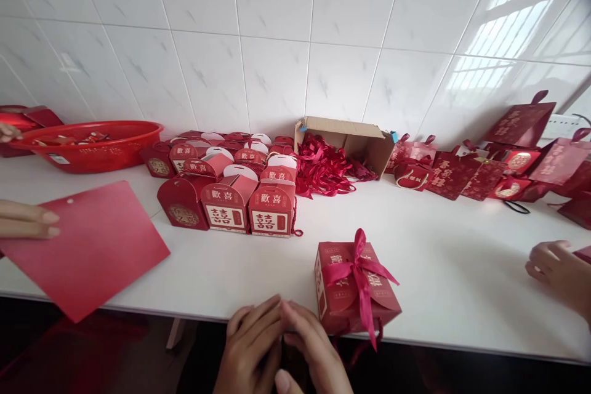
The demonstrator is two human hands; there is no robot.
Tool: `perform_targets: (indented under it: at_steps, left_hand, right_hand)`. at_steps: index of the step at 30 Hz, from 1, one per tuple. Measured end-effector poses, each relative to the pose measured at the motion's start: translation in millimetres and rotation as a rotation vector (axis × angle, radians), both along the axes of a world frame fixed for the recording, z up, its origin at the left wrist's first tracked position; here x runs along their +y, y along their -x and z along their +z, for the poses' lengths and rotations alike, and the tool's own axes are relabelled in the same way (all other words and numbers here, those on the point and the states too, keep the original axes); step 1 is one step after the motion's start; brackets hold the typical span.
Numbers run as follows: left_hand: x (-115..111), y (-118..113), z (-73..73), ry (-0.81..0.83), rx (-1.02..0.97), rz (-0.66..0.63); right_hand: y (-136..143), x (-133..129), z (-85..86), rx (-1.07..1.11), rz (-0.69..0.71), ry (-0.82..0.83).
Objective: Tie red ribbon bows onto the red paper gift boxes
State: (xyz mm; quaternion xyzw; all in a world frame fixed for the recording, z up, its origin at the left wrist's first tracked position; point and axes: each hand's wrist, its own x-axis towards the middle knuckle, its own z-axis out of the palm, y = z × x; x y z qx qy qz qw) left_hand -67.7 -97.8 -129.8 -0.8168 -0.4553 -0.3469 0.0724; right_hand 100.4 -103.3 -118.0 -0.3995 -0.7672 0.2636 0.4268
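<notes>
My left hand (253,345) and my right hand (314,345) meet at the table's front edge, fingertips touching. Their fingers are loosely bent and nothing shows in them; a dark gap lies between the palms, partly hidden. Just right of my right hand, a red gift box (355,286) tied with a crimson ribbon bow (360,268) stands on the white table (438,295), apart from my fingers. Farther back, several red gift boxes (225,209) with white labels stand in rows.
Behind lies a cardboard box (369,148) spilling red ribbons (323,166). A red plastic basin (92,148) stands at the back left. Another person's hand (28,220) holds a red sheet (87,246); a third person's hand (561,274) is at right. Gift bags (455,172) crowd the back right.
</notes>
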Motion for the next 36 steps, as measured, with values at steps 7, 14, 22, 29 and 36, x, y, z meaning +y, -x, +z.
perform_targets:
  at_steps: [7, 14, 22, 29, 36]
  left_hand:
    - [-1, -18, -6.7, -0.136, -0.043, 0.105]
    - [3, -19, -3.5, -0.124, -0.119, 0.079]
    - [-16, -3, 8.0, -0.075, -0.226, 0.050]
    - [6, 75, 74.1, -0.474, -0.676, 0.692]
    - [39, 126, 116.5, -0.137, -0.903, 0.652]
  right_hand:
    - [-61, 55, 4.9, 0.020, -0.439, -0.139]
    - [-60, 56, 4.5, -0.208, -0.407, -0.099]
    - [-57, 52, -5.2, -0.304, -0.410, -0.169]
    - [-57, 51, -10.3, -0.340, -0.430, -0.210]
    - [-54, 51, -3.3, -0.485, -0.491, -0.204]
